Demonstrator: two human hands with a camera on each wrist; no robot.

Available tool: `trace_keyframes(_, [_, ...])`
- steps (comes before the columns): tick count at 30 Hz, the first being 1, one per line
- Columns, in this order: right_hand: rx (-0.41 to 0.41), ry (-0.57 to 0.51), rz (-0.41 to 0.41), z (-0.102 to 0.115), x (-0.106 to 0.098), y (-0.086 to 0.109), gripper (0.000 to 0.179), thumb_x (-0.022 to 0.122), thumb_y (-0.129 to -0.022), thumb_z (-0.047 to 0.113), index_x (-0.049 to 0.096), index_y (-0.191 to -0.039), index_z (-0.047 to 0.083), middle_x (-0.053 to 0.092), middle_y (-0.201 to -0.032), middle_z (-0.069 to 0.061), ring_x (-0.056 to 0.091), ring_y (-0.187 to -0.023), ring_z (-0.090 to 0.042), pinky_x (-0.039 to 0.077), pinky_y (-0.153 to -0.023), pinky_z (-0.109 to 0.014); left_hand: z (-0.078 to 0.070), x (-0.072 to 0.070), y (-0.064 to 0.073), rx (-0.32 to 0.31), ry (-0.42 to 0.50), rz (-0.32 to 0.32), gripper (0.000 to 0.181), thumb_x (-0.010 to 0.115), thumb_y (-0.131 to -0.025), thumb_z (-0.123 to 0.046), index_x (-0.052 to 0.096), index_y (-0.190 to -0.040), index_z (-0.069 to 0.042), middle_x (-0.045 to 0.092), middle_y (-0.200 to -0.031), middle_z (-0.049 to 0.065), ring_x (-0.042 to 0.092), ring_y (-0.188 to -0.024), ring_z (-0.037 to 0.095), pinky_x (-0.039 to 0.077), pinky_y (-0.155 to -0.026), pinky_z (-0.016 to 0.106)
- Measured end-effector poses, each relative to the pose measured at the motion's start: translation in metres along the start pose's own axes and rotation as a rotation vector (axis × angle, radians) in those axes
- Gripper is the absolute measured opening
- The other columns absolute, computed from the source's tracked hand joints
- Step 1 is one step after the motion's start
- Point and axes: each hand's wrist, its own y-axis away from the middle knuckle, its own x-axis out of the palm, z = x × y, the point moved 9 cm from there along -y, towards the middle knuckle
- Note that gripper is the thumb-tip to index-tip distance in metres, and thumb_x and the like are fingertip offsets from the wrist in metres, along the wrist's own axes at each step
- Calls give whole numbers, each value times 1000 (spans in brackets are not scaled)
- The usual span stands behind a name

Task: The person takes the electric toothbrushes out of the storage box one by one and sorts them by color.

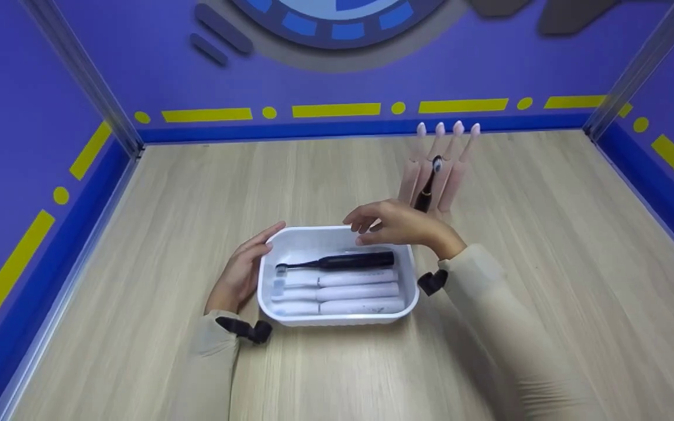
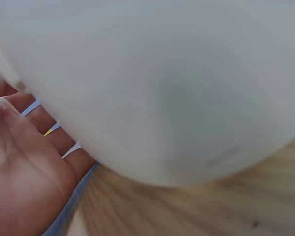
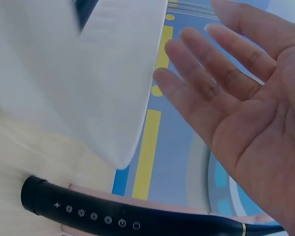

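A white plastic tub point(image 1: 343, 320) is in front of me. In it lie a black electric toothbrush point(image 1: 357, 260) and three white electric toothbrushes point(image 1: 360, 291), side by side with heads to the left. My left hand point(image 1: 237, 278) holds the tub's left end, thumb at the rim and fingers along the outside; in the left wrist view, its fingertips pass behind the wall. Over the far right rim hovers my right hand point(image 1: 392, 222), fingers loosely bent and nothing in them. The right wrist view shows its bare palm point(image 3: 255, 113) beside the tub wall point(image 3: 118, 98).
Behind my right hand, another black electric toothbrush point(image 1: 425, 199) stands upright before several upright pink electric toothbrushes point(image 1: 454, 175). They stand on a wood-grain table point(image 1: 167, 193). Blue-purple panels point(image 1: 325, 82) with yellow markings enclose its back and sides.
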Motion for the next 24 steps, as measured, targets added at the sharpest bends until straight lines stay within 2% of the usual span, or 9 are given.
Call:
trace_keyframes(7, [32,81,83,3,9,-8,38,67,-89,17,62,-124,4,70,-110,-15,65,-103,-24,52,-92,-39,0,-2,1,2,-8,-20,50,34,-97,-3,35,-148,-2,31,-157,6,31,-141,20,26,-117,35])
trace_keyframes(15, [64,97,166,6,23,-13,41,67,-89,17,60,-127,2,69,-112,-15,65,-105,-25,52,-93,-39,1,-1,-1,0,-10,-23,50,35,-98,-4,35,-147,-1,30,-157,6,31,-141,17,26,-117,34])
trace_keyframes(18, [71,113,180,6,26,-15,42,66,-89,19,60,-127,3,69,-112,-15,64,-105,-25,51,-94,-39,1,0,-1,-5,-3,-21,50,35,-98,-4,34,-148,-1,31,-157,7,36,-137,17,30,-115,33])
trace_keyframes(24, [61,146,172,8,31,-19,40,66,-89,19,61,-126,3,70,-109,-13,64,-104,-24,51,-93,-38,1,0,0,-12,27,-20,51,35,-97,-3,34,-148,-1,42,-148,8,49,-123,15,43,-102,28])
